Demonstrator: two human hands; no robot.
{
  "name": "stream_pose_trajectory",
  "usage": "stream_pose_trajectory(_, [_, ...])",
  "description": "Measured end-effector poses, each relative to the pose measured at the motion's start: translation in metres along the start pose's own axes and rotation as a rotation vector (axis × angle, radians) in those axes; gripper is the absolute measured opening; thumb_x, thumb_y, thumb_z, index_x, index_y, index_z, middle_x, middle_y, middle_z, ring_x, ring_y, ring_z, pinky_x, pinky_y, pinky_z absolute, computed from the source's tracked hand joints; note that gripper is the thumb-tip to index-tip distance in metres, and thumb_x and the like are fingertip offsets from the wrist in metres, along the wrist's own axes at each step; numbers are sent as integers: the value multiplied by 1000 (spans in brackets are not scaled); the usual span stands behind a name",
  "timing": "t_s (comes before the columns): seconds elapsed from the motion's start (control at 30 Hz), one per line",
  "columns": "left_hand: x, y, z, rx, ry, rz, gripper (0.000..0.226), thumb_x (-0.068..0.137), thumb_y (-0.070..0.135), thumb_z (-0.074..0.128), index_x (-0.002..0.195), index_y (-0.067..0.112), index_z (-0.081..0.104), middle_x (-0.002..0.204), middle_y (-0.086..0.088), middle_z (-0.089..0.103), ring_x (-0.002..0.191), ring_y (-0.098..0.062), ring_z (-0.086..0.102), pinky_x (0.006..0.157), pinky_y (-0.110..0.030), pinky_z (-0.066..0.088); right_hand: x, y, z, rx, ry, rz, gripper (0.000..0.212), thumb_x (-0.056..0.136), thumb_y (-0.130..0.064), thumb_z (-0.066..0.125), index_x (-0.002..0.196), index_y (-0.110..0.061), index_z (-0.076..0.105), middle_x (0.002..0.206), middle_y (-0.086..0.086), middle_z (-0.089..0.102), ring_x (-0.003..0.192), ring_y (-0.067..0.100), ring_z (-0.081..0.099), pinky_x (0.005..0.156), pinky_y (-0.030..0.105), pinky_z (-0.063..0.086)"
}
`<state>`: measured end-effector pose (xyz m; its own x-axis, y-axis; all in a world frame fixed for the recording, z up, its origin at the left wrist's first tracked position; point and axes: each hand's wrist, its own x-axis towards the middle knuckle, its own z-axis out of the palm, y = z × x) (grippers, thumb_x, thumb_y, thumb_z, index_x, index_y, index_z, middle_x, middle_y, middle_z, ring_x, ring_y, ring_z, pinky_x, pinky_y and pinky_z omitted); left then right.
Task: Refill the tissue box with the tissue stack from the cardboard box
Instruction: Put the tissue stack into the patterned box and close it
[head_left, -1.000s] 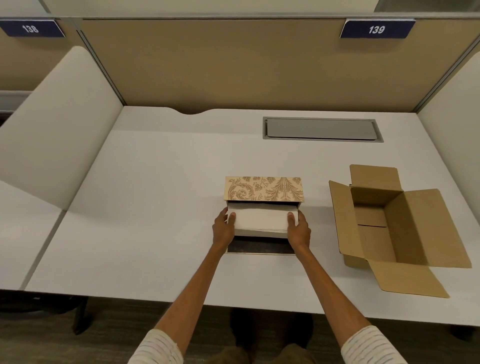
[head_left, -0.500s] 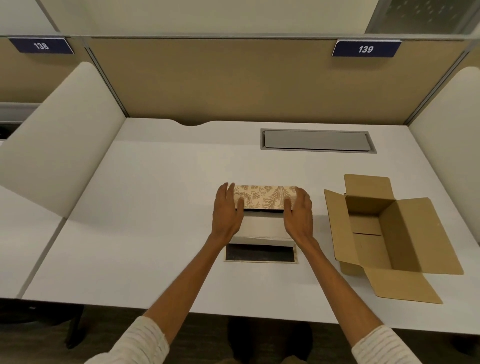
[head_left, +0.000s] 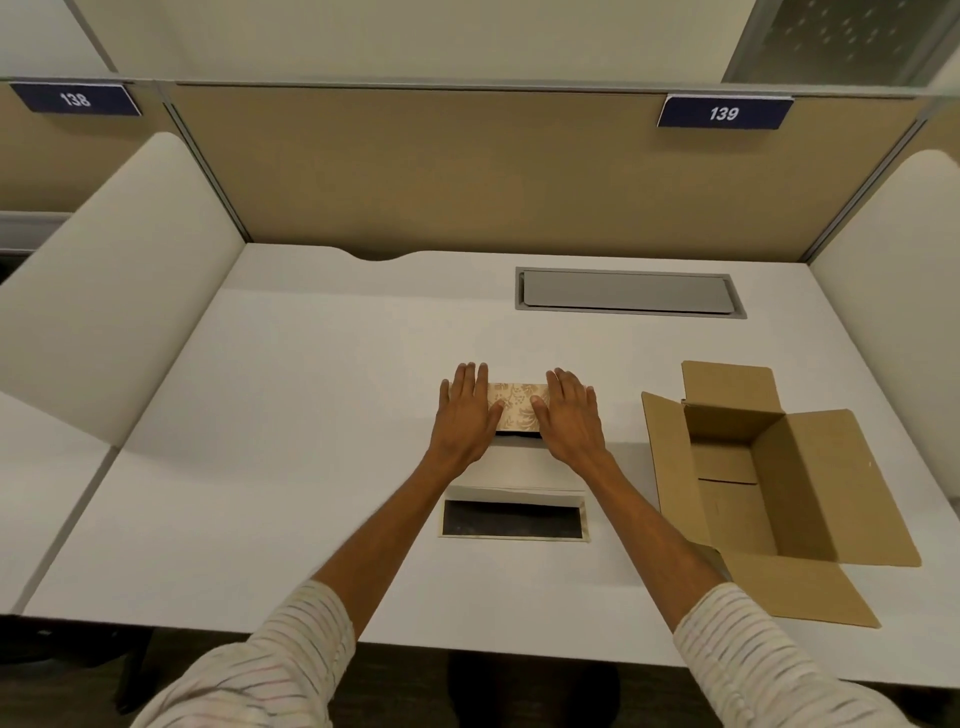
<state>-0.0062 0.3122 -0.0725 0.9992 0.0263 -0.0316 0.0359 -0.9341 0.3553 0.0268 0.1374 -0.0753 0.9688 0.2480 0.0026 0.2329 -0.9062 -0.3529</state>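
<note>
Tissue box (head_left: 517, 410) beige floral; cardboard box (head_left: 779, 483) brown.

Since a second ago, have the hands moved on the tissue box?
Yes. Both the left hand and right hand slid away from the cardboard lid with the dark slot, onto the patterned tissue box.

Both forearms are bare below loose, pale cream sleeves (head_left: 270, 670) with thin horizontal stripes, pushed up toward the elbows.

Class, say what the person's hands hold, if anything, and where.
Both hands, left hand and right hand, press flat on the tissue box at its patterned lid's two ends.
</note>
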Motion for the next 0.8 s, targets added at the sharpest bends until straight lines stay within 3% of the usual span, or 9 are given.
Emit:
stream_pose_trajectory(0.33, [0,-9,20,102,12,25,66,100,45,15,154,8,20,161,-17,23,151,-32,15,123,-47,4,-3,3,15,-77,44,-38,57,101,-39,25,149,-9,29,155,12,34,146,28,25,120,49,5])
stream_pose_trajectory(0.8, [-11,-13,17,45,27,69,70,101,49,29,153,3,19,159,-17,26,150,-31,19,124,-42,4,-12,0,10,-38,77,-29,52,100,-37,37,144,-9,38,148,13,42,143,29,31,119,51,9])
